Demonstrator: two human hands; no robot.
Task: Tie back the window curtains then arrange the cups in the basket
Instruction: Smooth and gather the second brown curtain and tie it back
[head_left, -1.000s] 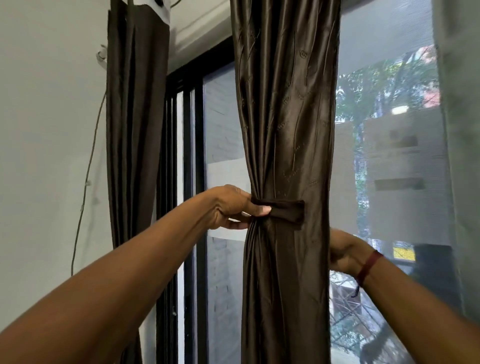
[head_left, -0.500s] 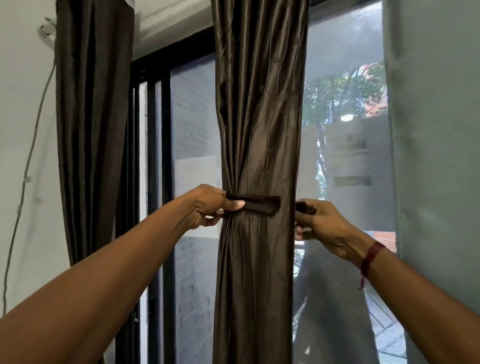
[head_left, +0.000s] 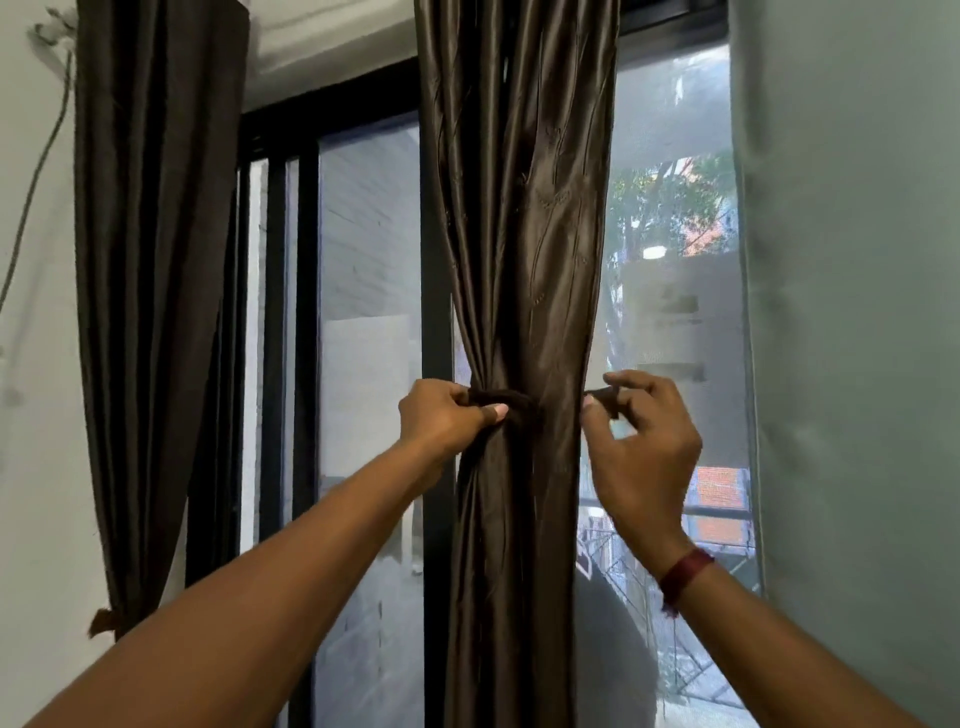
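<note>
Head view: dark brown satin curtain (head_left: 519, 234) hangs in front of the window. At mid-height it is gathered into a tight waist by a dark fabric tie-back (head_left: 514, 402) wrapped across its front. Left hand (head_left: 447, 421) sits at the curtain's left edge w/ fingers curled round the tie-back's end and thumb pressed flat on the band's front; firm grip, fabric bunched under it. Right hand (head_left: 644, 441) is just beside the curtain's right edge. Its thumb & forefinger pinch the tie-back's other end, a short dark tab sticking out past the fold; its other fingers are loosely bent. Both forearms reach up from the bottom corners, w/ a red wristband (head_left: 685, 566) on the right wrist. Above and below the waist the curtain flares wider, folds running vertical.

Behind, left of the curtain: black window frame (head_left: 306, 260) w/ several uprights, glass btwn them showing a pale wall outside. Right of the curtain: mesh screen (head_left: 675, 322) w/ blurred tree & buildings beyond. Second dark curtain (head_left: 150, 312) hangs well apart at the left, against the white wall (head_left: 36, 467). It tapers toward its lower left end, where a small brown bit shows; can't tell what it is. Thin cable (head_left: 31, 182) runs down that wall beside it. Grey-green wall (head_left: 857, 312) fills the right edge.
</note>
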